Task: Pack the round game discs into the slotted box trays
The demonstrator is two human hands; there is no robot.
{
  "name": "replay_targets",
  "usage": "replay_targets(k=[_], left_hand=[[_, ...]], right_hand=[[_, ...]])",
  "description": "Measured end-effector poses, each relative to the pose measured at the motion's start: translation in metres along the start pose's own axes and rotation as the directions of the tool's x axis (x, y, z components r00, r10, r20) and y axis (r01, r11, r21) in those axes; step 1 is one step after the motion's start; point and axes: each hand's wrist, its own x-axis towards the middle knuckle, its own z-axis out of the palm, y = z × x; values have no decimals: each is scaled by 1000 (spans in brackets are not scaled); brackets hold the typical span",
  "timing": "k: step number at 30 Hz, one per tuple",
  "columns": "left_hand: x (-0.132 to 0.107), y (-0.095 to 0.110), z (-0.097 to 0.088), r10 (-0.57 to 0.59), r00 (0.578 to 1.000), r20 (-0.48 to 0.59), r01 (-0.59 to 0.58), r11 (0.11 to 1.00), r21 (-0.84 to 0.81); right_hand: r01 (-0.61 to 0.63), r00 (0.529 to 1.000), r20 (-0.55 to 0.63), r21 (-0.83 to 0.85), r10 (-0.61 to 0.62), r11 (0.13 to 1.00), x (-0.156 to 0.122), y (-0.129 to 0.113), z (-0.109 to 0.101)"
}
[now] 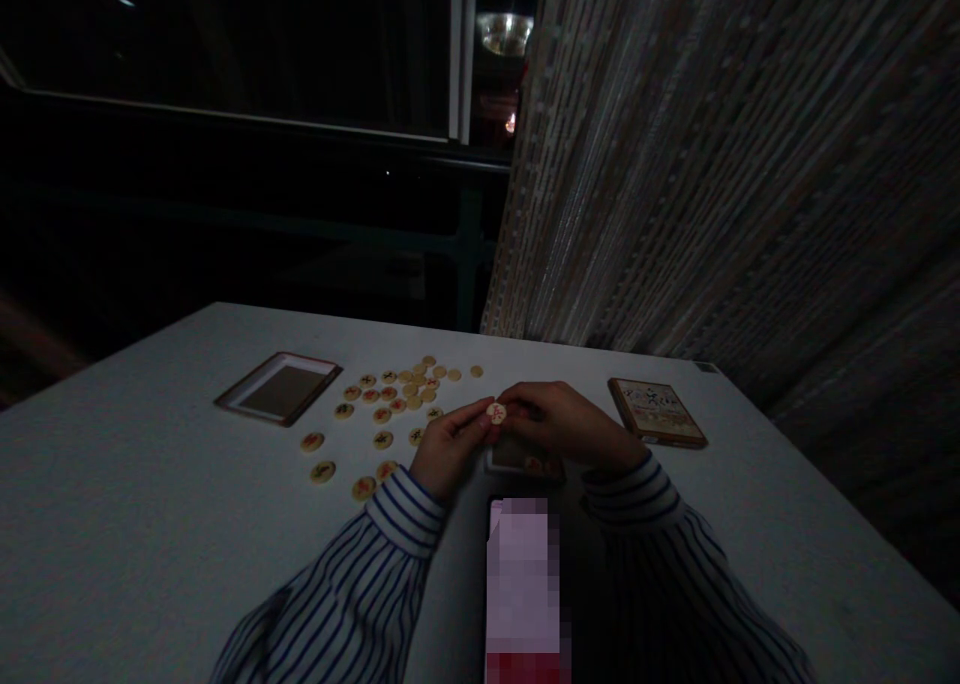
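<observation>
A round Chinese chess piece (496,413) with a red character faces me, held up between the fingertips of both hands. My left hand (448,451) pinches it from the left, and my right hand (566,426) has its fingers closed at the right edge. Just under the hands is a small dark open box (514,454), partly hidden, with a few pieces in its right part. Left of my hands, several loose chess pieces (382,414) are scattered over the white table (187,504), some showing red or dark characters and others plain.
An open, shallow box part (281,389) lies at the back left. A box lid with printed picture (660,411) lies on the right. Nearest me is a phone (523,584), its screen blurred. A string curtain (600,164) hangs behind the table beside a dark window (262,44).
</observation>
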Motion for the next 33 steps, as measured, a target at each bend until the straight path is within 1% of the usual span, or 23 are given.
replay_targets(k=[3, 6, 11, 17, 26, 31, 33], left_hand=[[1, -1, -1, -18, 1000, -2, 18, 999, -34], [1, -2, -2, -7, 1000, -18, 6, 1000, -23], [4, -5, -3, -2, 998, -66, 0, 999, -37], [2, -6, -1, -41, 995, -94, 33, 996, -86], [2, -6, 0, -75, 990, -116, 70, 997, -43], [2, -7, 1, -81, 988, -133, 76, 996, -38], [3, -8, 2, -85, 987, -134, 80, 996, -43]], right_hand=[[5, 1000, -17, -5, -5, 1000, 0, 0, 2], [12, 1000, -20, -19, -13, 1000, 0, 0, 4], [8, 1000, -5, -73, -9, 997, 2, 0, 6], [4, 1000, 17, -141, -1, 990, 4, -1, 8], [7, 999, 49, -211, 3, 977, 2, -1, 9], [-29, 996, 70, -248, 48, 968, 3, -2, 9], [-23, 996, 82, -250, 45, 968, 3, -2, 10]])
